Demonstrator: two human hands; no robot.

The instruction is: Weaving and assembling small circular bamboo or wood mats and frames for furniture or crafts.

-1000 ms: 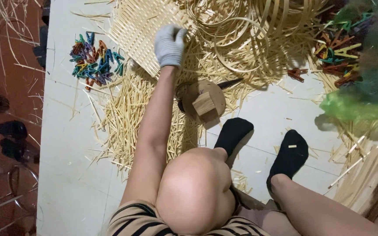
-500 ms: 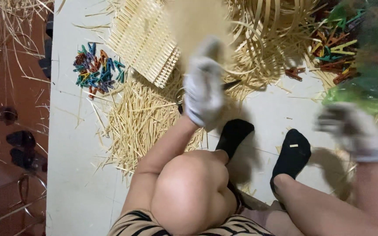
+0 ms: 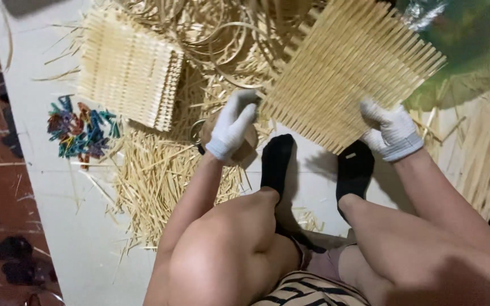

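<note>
I hold a square woven mat of thin bamboo strips (image 3: 350, 68) up in front of me, tilted like a diamond. My left hand (image 3: 232, 123), in a white glove, grips its left corner. My right hand (image 3: 391, 131), also gloved, grips its lower right edge. Below the mat are my two feet in black socks (image 3: 277, 161) on the white floor. A small wooden block (image 3: 244, 148) sits partly hidden behind my left hand.
A stack of finished woven mats (image 3: 129, 68) lies at the upper left. Loose bamboo sticks (image 3: 160, 175) litter the floor beside my left knee. A pile of coloured clips (image 3: 80, 130) lies at the left. Curled bamboo strips (image 3: 222, 34) and a green bag (image 3: 472, 45) lie behind.
My left hand came back from the stack at the upper left with a woven mat. My right hand rose and took hold of it; both hands now hold the mat up.
</note>
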